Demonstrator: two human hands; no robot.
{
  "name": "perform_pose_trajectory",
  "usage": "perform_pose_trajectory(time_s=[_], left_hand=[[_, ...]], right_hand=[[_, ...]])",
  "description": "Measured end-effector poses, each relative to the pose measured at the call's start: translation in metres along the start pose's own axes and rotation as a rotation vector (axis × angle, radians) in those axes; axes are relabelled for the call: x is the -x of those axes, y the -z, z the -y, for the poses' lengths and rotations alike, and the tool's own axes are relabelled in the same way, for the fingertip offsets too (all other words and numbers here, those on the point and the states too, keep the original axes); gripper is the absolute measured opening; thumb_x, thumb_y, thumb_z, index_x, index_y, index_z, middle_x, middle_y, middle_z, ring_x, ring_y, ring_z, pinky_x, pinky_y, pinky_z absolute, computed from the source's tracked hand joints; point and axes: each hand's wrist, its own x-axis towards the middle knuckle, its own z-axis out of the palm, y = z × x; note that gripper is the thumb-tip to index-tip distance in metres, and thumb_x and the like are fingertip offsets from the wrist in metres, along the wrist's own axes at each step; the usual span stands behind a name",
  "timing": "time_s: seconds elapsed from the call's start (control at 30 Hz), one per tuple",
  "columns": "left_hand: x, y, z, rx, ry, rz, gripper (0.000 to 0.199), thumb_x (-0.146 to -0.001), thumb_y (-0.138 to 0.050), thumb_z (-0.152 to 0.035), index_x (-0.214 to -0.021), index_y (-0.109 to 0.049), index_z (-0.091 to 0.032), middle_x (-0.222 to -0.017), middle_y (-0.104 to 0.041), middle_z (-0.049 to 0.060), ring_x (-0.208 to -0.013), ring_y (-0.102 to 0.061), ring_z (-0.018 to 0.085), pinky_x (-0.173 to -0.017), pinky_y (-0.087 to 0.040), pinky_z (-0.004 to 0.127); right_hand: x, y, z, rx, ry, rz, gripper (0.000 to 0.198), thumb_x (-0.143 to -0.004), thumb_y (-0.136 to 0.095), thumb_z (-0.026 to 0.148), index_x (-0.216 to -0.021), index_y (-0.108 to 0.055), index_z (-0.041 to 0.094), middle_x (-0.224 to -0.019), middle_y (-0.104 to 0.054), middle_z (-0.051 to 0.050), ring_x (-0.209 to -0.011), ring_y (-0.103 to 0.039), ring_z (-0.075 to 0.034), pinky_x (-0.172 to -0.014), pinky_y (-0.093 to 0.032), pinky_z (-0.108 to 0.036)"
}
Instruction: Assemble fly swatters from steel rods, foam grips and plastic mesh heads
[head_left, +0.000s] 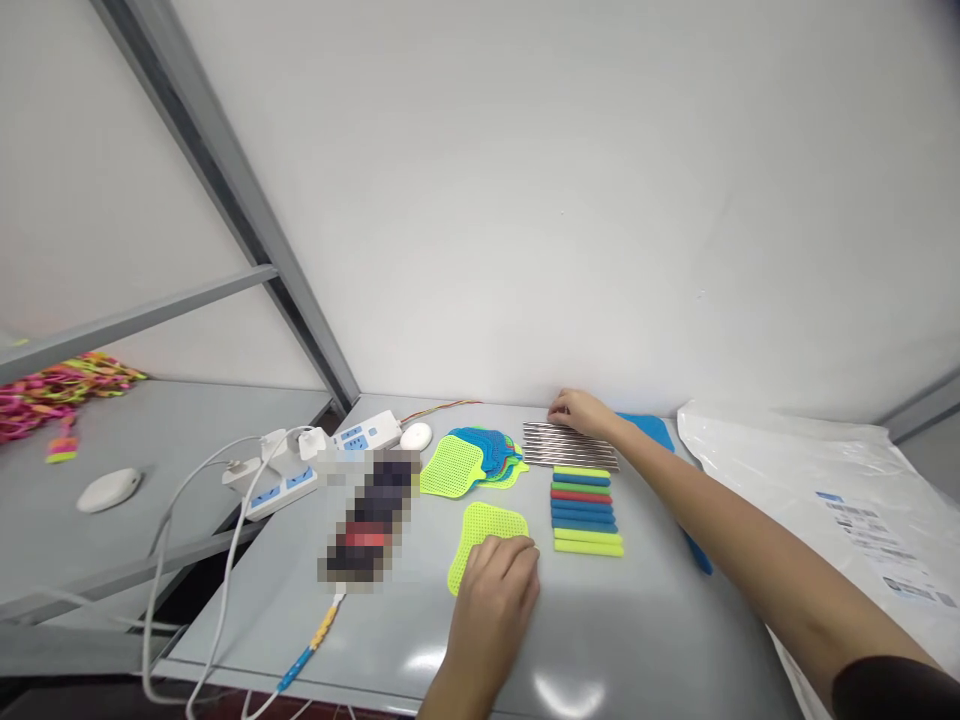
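Note:
My left hand (499, 575) is closed on the near right corner of a yellow-green fly swatter head (480, 525), a perforated plastic piece lying on the grey table. Further back, my right hand (581, 412) has its fingers pinched at the far edge of a row of thin metal rods (566, 447); its fingertips are partly hidden. In front of the rods lie several plastic handle tubes (583, 508) in blue, yellow-green, green and red. Left of the rods, more swatter heads (454, 466) overlap in a pile, yellow-green and blue.
A blurred-out, phone-like object (371, 515) lies left, with a cable (307, 655). Behind it are a power strip (367, 434) with plugs and a round white object (415, 436). A blue swatter (649, 430) and white plastic packaging (810, 500) are right; a metal frame post (247, 210) stands left.

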Motion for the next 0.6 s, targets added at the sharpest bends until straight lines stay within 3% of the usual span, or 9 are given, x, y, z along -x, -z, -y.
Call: perform_pose_trajectory(time_s=[0.17,0.33,0.5,0.6], left_hand=[[-0.003,-0.002,0.001,0.016,0.067,0.078,0.017,-0.088,-0.050,-0.009,-0.091,-0.061,-0.022,-0.095,-0.066,0.002,-0.087,-0.055,0.020,-0.076,-0.044,0.035],[-0.005,-0.001,0.000,0.026,0.084,0.090,0.016,-0.087,-0.050,-0.008,-0.088,-0.060,-0.022,-0.091,-0.065,0.002,-0.087,-0.054,0.020,-0.076,-0.043,0.035],[-0.008,0.001,-0.001,0.031,0.088,0.082,0.016,-0.088,-0.049,-0.010,-0.086,-0.060,-0.021,-0.088,-0.064,0.003,-0.087,-0.054,0.020,-0.076,-0.043,0.035],[-0.008,0.000,0.000,0.031,0.081,0.065,0.017,-0.087,-0.049,-0.010,-0.087,-0.061,-0.021,-0.088,-0.064,0.004,-0.088,-0.054,0.020,-0.077,-0.042,0.036]], right_hand=[[-0.007,0.000,-0.001,0.076,0.071,0.124,0.031,-0.093,-0.055,0.035,-0.119,-0.056,0.019,-0.121,-0.057,-0.008,-0.101,-0.060,-0.020,-0.085,-0.052,-0.040],[-0.010,0.000,0.008,0.178,0.073,0.139,0.032,-0.093,-0.055,0.035,-0.120,-0.056,0.018,-0.122,-0.057,-0.008,-0.101,-0.060,-0.020,-0.085,-0.052,-0.041],[-0.005,0.008,0.026,0.268,-0.018,0.001,0.033,-0.092,-0.057,0.034,-0.119,-0.056,0.015,-0.120,-0.058,-0.010,-0.101,-0.060,-0.020,-0.085,-0.051,-0.041],[0.014,0.029,0.034,0.276,-0.104,-0.153,0.026,-0.093,-0.052,0.027,-0.109,-0.058,0.007,-0.101,-0.064,-0.018,-0.092,-0.062,-0.025,-0.083,-0.048,-0.039]])
